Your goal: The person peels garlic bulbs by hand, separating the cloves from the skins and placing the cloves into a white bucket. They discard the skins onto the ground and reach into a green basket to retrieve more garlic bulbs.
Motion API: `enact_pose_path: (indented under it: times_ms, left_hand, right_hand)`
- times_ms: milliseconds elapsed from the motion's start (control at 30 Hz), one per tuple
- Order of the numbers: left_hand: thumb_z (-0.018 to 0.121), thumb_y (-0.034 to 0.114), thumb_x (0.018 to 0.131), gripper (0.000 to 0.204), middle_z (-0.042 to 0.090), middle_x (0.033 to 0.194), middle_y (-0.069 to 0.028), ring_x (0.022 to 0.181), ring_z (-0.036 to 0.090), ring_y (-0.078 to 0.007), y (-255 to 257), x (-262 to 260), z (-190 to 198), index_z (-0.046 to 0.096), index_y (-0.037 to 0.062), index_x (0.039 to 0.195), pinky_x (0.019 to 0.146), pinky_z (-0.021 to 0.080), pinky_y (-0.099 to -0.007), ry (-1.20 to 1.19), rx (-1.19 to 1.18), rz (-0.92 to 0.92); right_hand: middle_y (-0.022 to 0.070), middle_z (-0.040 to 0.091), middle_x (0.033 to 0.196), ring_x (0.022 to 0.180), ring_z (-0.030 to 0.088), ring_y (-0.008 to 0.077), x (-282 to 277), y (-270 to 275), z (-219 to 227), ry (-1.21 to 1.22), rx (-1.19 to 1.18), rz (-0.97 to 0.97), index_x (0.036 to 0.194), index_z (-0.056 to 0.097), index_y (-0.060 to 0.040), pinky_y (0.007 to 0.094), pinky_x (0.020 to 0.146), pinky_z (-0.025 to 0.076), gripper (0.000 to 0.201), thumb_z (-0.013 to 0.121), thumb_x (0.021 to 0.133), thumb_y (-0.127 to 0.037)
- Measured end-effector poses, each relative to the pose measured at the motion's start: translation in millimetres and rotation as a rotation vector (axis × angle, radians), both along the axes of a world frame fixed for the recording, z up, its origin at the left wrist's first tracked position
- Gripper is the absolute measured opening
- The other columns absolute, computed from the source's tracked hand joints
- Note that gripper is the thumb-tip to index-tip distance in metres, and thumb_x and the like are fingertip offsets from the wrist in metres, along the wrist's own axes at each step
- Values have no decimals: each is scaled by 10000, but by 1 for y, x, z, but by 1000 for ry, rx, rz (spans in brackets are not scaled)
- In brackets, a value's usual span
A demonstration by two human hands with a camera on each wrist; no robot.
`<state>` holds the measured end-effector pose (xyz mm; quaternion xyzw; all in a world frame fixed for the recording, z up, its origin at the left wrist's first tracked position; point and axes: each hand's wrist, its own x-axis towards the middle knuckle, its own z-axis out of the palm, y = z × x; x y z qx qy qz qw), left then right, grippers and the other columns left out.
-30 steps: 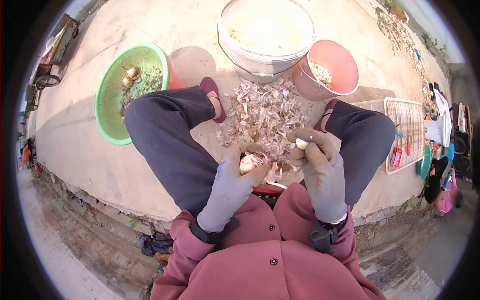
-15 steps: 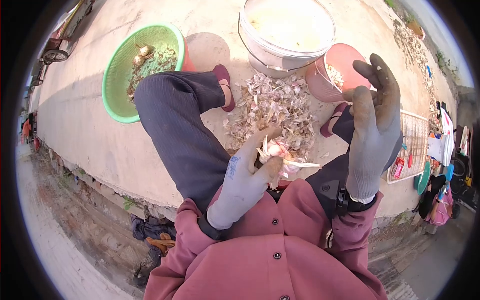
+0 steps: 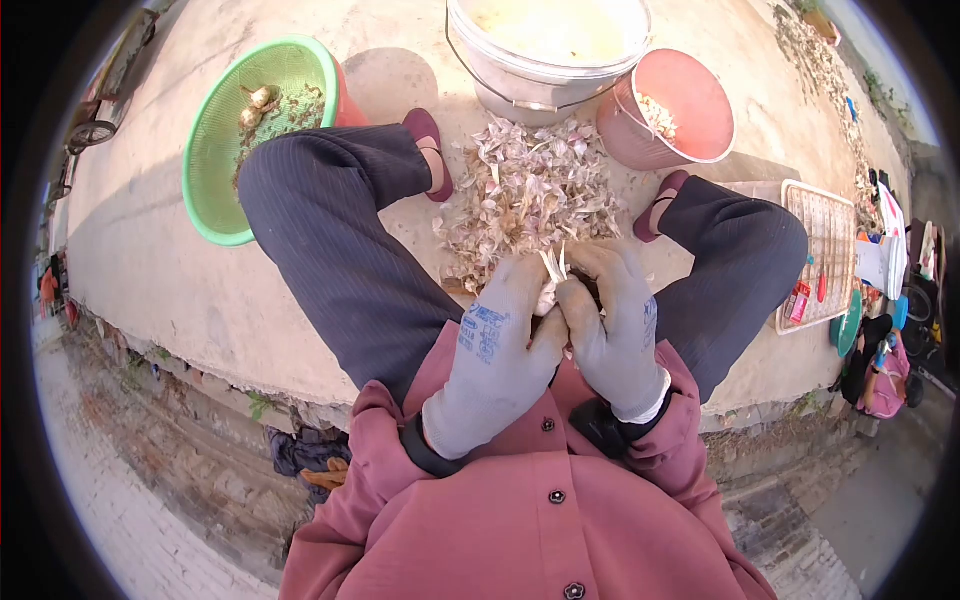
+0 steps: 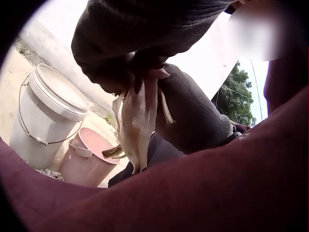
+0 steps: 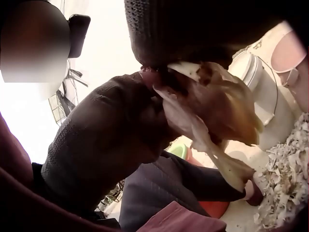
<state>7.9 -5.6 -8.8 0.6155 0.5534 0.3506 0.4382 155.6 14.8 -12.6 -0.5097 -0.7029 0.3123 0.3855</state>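
Both hands, in grey gloves with dark palms and fingers, meet in front of the lap. My left hand [image 3: 500, 345] grips a partly peeled garlic bulb [image 3: 549, 286], its pale skin sticking up between the hands. From the other side my right hand [image 3: 617, 330] pinches the same bulb, thumb close to the left thumb. Loose papery skin [image 4: 137, 125] hangs below the fingers in the left wrist view. In the right wrist view, torn skin [image 5: 212, 106] and a stalk trail from the bulb. Most of the bulb is hidden by the fingers.
A heap of garlic skins [image 3: 530, 190] lies between the feet. Beyond it stand a large white bucket [image 3: 530, 92] and a pink bucket [image 3: 690, 105] holding peeled cloves [image 3: 657, 117]. A green sieve [image 3: 205, 190] with bulbs is left; a plastic crate [image 3: 815, 215] stands right.
A second ago the right hand held a peeled clove; then it rose with spread fingers near the pink bucket. Now it has come back to the bulb, which the left hand has kept.
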Motion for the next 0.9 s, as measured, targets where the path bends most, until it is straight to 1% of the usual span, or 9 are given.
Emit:
enact_pose_path:
  times_ms: [67, 300, 367, 500, 567, 700, 767, 800, 900]
  left_hand:
    - [599, -23, 816, 397, 541, 984, -221, 860, 557, -394, -6, -1, -5, 508, -58, 1201, 752, 474, -447, -65, -93, -2]
    - [603, -17, 831, 427, 553, 1047, -243, 901, 571, -402, -7, 6, -2, 505, -76, 1242, 776, 488, -433, -26, 53, 21]
    - [598, 3, 834, 299, 588, 892, -161, 773, 601, -295, -4, 7, 1, 578, -22, 1132, 673, 477, -358, -15, 47, 75]
    - [592, 7, 858, 349, 625, 937, -147, 797, 623, -251, -2, 5, -2, 574, -26, 1205, 703, 496, -329, 32, 199, 77]
    - [579, 22, 894, 363, 650, 988, -139, 832, 639, -189, -3, 0, 4, 569, -28, 1254, 732, 511, -300, -191, -157, 74]
    - [579, -15, 868, 393, 601, 1060, -186, 922, 623, -313, -1, -3, 6, 562, 3, 1260, 797, 495, -367, -261, -274, 107]
    - [572, -10, 886, 369, 601, 1062, -173, 857, 627, -284, 0, -7, -7, 573, 6, 1254, 749, 500, -340, -253, -143, 107]
    - [566, 0, 904, 298, 609, 1014, -154, 780, 625, -226, 4, -9, -8, 594, -3, 1201, 699, 500, -329, -224, -126, 88]
    - [591, 26, 909, 227, 618, 930, -128, 752, 621, -177, 3, -3, 4, 618, -7, 1132, 689, 501, -329, -404, -316, 191]
  right_hand:
    - [186, 618, 999, 857, 624, 357, -4, -1, 1, 12, -8, -2, 1087, 627, 8, 405, 744, 509, 231, 620, 861, -37]
    - [180, 641, 989, 862, 642, 297, -4, 1, 1, 53, -86, -64, 1077, 636, 27, 396, 777, 508, 194, 529, 929, -38]
    - [159, 647, 1001, 874, 635, 252, -8, -1, 3, 169, -233, -146, 1098, 638, 28, 376, 788, 504, 217, 507, 945, -51]
    - [94, 657, 1059, 929, 595, 140, -6, -6, -6, 505, -491, -233, 1185, 639, 17, 303, 826, 486, 298, 447, 987, -96]
    - [82, 648, 1132, 968, 585, 119, 5, -8, -1, 530, -654, -206, 1272, 610, 4, 261, 859, 474, 337, 461, 1029, -177]
    - [77, 626, 1191, 981, 561, 74, 12, -12, -1, 757, -771, -60, 1325, 559, 25, 224, 816, 466, 406, 476, 1069, -279]
    - [87, 622, 1215, 984, 567, 81, 19, -19, -7, 980, -800, -52, 1336, 545, 32, 232, 797, 476, 383, 478, 1064, -229]
    - [104, 628, 1229, 945, 588, 98, 25, -17, -9, 800, -869, -85, 1344, 538, 36, 232, 772, 487, 371, 487, 1060, -197]
    - [104, 645, 1202, 929, 617, 97, 23, -21, -7, 833, -840, -90, 1343, 544, 38, 233, 769, 507, 369, 497, 1054, -187]
